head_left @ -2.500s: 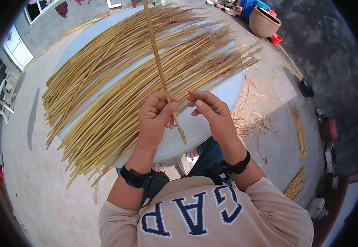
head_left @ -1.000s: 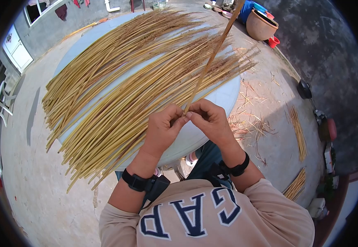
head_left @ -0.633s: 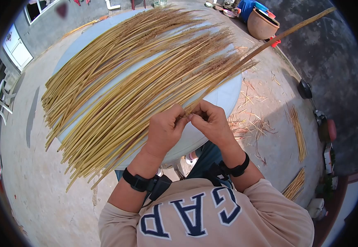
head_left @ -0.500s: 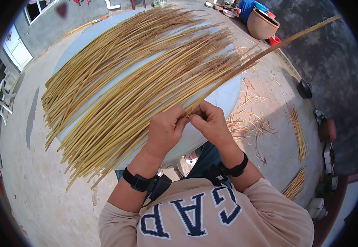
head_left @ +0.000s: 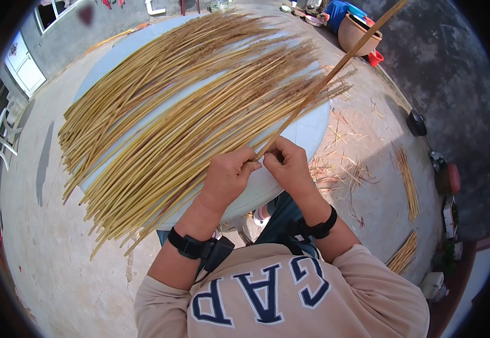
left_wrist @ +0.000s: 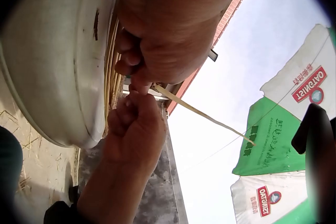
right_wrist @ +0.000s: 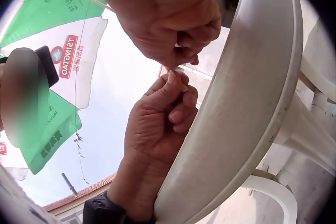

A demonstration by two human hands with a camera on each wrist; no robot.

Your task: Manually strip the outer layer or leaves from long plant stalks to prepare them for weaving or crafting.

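Observation:
A long dried stalk (head_left: 335, 70) slants up and away to the right from between both hands, over the near edge of a round pale table (head_left: 307, 135). Near its lower end, the left hand (head_left: 228, 176) pinches it between thumb and fingers. Close beside it, the right hand (head_left: 290, 169) grips the stalk with curled fingers. In the left wrist view the stalk (left_wrist: 205, 115) rises against the sky, and its lower end is mostly hidden by the fingers. The right wrist view shows a small pale bit (right_wrist: 184, 88) at the left hand's fingertips.
Two broad layers of similar stalks (head_left: 143, 169) with brown feathery tips cover much of the table. Broken bits (head_left: 349, 172) litter the ground at right, near two small bundles, one a stalk bundle (head_left: 407, 183). A clay pot (head_left: 349, 36) stands beyond; an umbrella (left_wrist: 273, 129) hangs overhead.
The right hand, apart at first, has joined the left at the stalk's lower end. The stalk swung down to the right, then rose partway back. A slight gap now shows between the hands.

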